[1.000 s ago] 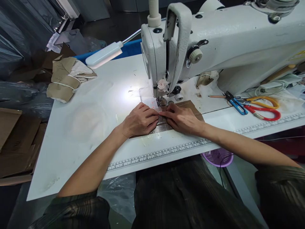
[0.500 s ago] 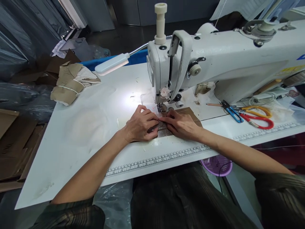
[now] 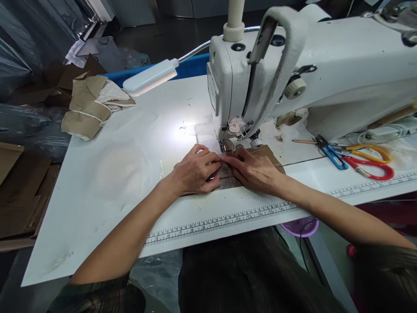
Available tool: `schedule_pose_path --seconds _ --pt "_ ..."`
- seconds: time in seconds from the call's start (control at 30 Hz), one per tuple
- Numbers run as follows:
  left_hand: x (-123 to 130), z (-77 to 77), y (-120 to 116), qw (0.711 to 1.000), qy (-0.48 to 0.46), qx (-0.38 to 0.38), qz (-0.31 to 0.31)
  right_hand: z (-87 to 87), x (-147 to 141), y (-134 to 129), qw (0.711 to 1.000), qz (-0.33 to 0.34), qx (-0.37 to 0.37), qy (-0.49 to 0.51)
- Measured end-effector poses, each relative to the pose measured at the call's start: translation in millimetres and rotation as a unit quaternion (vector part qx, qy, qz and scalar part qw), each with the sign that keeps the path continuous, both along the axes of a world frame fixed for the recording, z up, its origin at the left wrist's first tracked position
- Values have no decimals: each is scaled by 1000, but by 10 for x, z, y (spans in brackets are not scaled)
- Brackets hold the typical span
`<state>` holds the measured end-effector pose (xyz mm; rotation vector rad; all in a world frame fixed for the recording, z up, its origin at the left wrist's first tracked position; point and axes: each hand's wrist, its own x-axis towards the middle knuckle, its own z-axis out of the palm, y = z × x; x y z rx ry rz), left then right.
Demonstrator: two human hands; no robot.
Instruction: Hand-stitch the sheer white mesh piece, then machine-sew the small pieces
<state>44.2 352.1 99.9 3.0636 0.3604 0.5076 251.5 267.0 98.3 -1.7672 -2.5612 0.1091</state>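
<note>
My left hand (image 3: pixel 197 171) rests on the white sewing table with its fingers bent and closed on a flat piece of brown fabric (image 3: pixel 267 154). From the other side, my right hand (image 3: pixel 256 170) grips the same fabric, thumb and fingers drawn together. The fingertips of both hands meet just in front of the presser foot (image 3: pixel 224 146) of the white sewing machine (image 3: pixel 224 82). Between the hands a greyish, shiny strip (image 3: pixel 230 182) shows; what it is I cannot make out. My fingers hide much of the fabric.
Blue-handled snips (image 3: pixel 334 157) and red- and yellow-handled scissors (image 3: pixel 374 170) lie right of the machine. A lit lamp (image 3: pixel 151 77) hangs over the table (image 3: pixel 107 217). A tied brown fabric bundle (image 3: pixel 86 108) lies at the back left. A printed ruler (image 3: pixel 215 225) runs along the front edge.
The head view has moved closer, so the machine appears larger and further right. Both hands keep their hold on the fabric at the presser foot, with little visible shift.
</note>
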Motion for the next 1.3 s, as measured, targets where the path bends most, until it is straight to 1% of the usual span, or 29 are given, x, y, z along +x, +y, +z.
schedule_pose_path --seconds 0.17,0.47,0.67,0.87,1.0,1.07,1.17,1.3 --pt "3 21 1 999 28 -2 17 48 -7 55 1000 -2 -27 -15" --pt "16 -5 7 999 24 4 30 70 -1 61 1000 13 -8 -5" --pt "29 -33 6 999 18 8 47 78 -35 71 1000 5 -13 -20" --pt "55 -12 36 997 38 29 60 96 -51 84 999 3 -13 -33" --pt "61 7 61 996 57 40 62 119 -28 95 999 -15 -9 -32" --pt "63 16 65 995 62 45 64 108 25 95 1000 -26 -2 -7" --pt "69 27 60 994 70 42 73 92 154 98 995 -31 7 91" --pt "82 29 54 992 77 38 88 132 318 149 972 -38 -26 230"
